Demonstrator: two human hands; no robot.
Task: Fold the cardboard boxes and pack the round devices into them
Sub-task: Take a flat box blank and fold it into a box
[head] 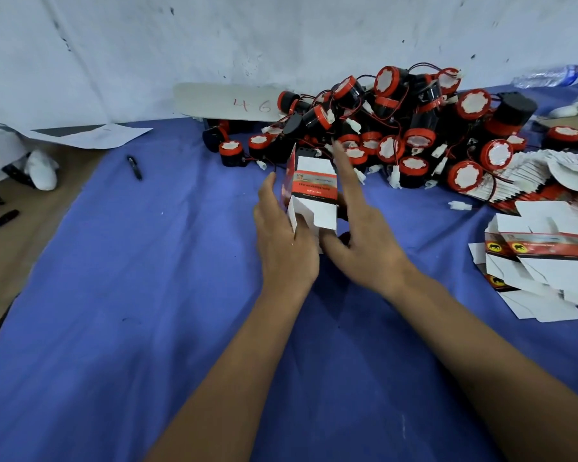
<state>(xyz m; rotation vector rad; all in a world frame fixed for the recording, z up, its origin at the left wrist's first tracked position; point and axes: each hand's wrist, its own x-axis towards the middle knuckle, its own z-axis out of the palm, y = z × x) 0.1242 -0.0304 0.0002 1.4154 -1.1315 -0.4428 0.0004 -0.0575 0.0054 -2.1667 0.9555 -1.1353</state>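
Now we grip the upright box between left hand and right hand; devices lie beyond, nearer the right.

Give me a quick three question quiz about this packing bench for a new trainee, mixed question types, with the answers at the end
1. True or false: the box between the left hand and the right hand is already sealed at the end nearest the camera.
2. Where are the flat unfolded cartons stacked? A) far left on the brown surface, B) on the right of the blue cloth, C) on top of the pile of round devices.
3. What number is handwritten on the cardboard strip against the wall?

Key
1. False: its white flaps hang open.
2. B.
3. 46.
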